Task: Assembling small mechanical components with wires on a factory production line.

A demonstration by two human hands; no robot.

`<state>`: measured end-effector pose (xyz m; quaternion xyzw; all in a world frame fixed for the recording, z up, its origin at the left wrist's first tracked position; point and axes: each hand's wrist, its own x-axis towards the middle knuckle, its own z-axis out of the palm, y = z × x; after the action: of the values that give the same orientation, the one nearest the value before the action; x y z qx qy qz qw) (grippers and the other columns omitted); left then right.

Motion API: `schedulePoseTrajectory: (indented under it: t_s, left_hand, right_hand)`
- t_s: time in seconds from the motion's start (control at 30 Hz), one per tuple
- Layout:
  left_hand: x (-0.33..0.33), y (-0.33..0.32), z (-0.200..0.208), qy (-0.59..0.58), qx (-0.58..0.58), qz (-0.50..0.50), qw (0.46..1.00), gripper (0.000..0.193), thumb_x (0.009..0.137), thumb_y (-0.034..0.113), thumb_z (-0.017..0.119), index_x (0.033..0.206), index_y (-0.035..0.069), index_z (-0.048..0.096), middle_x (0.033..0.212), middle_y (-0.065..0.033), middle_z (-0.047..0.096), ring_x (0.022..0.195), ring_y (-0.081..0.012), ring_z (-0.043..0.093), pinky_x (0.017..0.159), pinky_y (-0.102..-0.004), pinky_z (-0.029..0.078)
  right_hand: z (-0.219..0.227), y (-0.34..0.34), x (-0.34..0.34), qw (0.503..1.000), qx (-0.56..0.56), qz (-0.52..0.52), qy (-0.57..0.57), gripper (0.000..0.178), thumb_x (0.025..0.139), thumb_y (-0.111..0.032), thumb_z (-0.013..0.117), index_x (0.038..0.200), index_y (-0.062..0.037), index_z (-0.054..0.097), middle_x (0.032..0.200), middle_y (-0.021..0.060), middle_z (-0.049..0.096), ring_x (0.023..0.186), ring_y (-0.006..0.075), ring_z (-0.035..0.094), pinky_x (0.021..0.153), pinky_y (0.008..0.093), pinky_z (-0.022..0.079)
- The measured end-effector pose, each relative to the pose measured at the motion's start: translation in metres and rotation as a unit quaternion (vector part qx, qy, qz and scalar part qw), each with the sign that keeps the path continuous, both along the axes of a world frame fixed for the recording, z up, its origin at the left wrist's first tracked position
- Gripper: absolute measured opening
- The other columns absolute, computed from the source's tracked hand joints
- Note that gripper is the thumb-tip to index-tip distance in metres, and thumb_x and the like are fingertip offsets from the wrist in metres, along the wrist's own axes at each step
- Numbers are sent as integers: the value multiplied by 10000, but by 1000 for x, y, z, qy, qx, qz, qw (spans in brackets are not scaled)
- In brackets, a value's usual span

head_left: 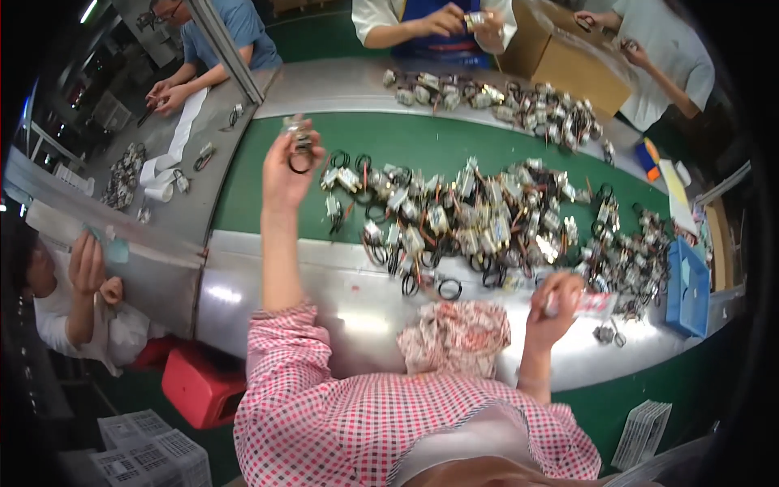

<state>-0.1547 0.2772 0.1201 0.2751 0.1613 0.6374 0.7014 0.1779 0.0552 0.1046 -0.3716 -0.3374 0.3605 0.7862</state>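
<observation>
"Contents of your left grip [290,162]?"
"One metal component [302,134] with black cable, held above the green belt [243,187]."
"Your right grip [560,302]?"
"Holding a blurred red-and-white item [597,304] over the steel counter [365,349]."

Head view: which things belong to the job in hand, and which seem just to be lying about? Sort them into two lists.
Job in hand, judging by the hands:
small wired part, held by the left hand
blurred red-and-white item, in the right hand
wired parts heaped on the green belt

Apparently lying about:
crumpled cloth
white crates, lower left
</observation>
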Motion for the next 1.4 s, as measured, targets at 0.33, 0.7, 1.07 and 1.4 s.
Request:
schedulePoseTrajectory:
  t_s: [0.33, 0.7, 1.07, 1.4]
  left_hand:
    - [159, -172, 57, -60, 68, -253, 963, 589, 726, 23, 557, 1249, 3, 286, 996, -54, 454, 627, -85, 410, 495, -199, 343]
    - [169, -198, 58, -54, 37, -294, 954, 617, 684, -12, 637, 1216, 16, 326, 1033, -53, 485, 960, -109, 478, 824, -224, 385]
    - [165, -193, 58, -22, 0, -324, 946, 610, 670, -28, 625, 1210, 6, 343, 984, -28, 507, 922, -97, 500, 712, -196, 415]
    - [167, -194, 53, -73, 49, -351, 932, 651, 705, -4, 579, 1277, -9, 269, 1013, -30, 502, 867, -79, 495, 683, -185, 399]
  right_hand:
    - [111, 32, -43, 966, 257, -29, -11, 256, 847, -286, 395, 717, -71, 347, 577, 92, 394, 415, 114, 316, 349, 206, 263]
    - [113, 25, -54, 966, 258, -15, 20, 257, 868, -265, 340, 691, -81, 310, 524, 97, 388, 350, 106, 235, 331, 220, 234]
    - [116, 27, -60, 968, 247, 8, 41, 247, 860, -242, 351, 684, -75, 309, 511, 107, 396, 343, 109, 260, 333, 218, 254]
    - [114, 23, -63, 979, 205, -15, -1, 244, 849, -237, 352, 680, -68, 304, 502, 110, 392, 337, 123, 286, 334, 235, 332]
